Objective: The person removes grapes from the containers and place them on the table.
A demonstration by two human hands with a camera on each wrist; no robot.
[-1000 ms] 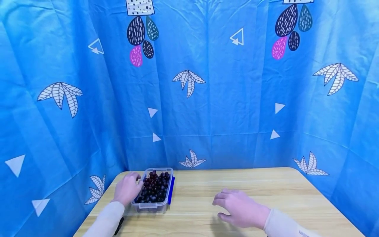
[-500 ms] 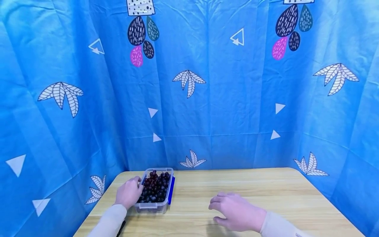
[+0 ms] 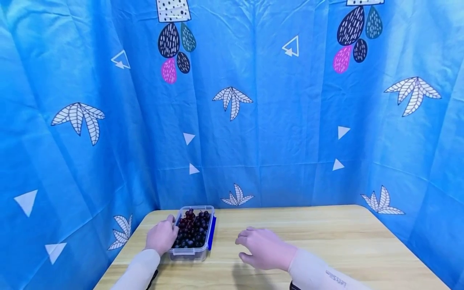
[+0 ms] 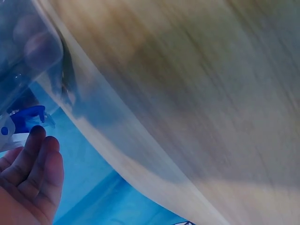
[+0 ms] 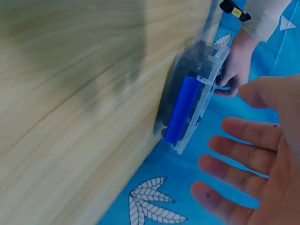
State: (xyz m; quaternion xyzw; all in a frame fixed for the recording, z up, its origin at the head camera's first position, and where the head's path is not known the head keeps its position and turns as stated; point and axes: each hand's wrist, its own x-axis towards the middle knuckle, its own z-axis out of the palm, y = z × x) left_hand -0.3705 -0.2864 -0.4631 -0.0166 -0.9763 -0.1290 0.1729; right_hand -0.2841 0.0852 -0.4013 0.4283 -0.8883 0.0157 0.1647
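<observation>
A clear plastic box (image 3: 188, 256) filled with dark grapes (image 3: 193, 231) stands on the table at the left. Along its right side hangs a blue latch flap (image 3: 212, 233). My left hand (image 3: 162, 236) is at the box's left edge, and in the left wrist view its nearly straight fingers (image 4: 35, 161) are right at another blue latch (image 4: 29, 117). The left thumb is hidden there. My right hand (image 3: 266, 248) hovers over the table to the right of the box, its fingers (image 5: 234, 173) spread and loosely bent, holding nothing.
A light wood table (image 3: 326, 233) with rounded far corners carries the box. Blue patterned curtains (image 3: 275, 121) close off the back and both sides. A dark band (image 5: 236, 10) circles the left wrist.
My right hand has moved left toward the box. The left hand has shifted slightly right along the box's left edge, its fingers now closer in. The box stays in place.
</observation>
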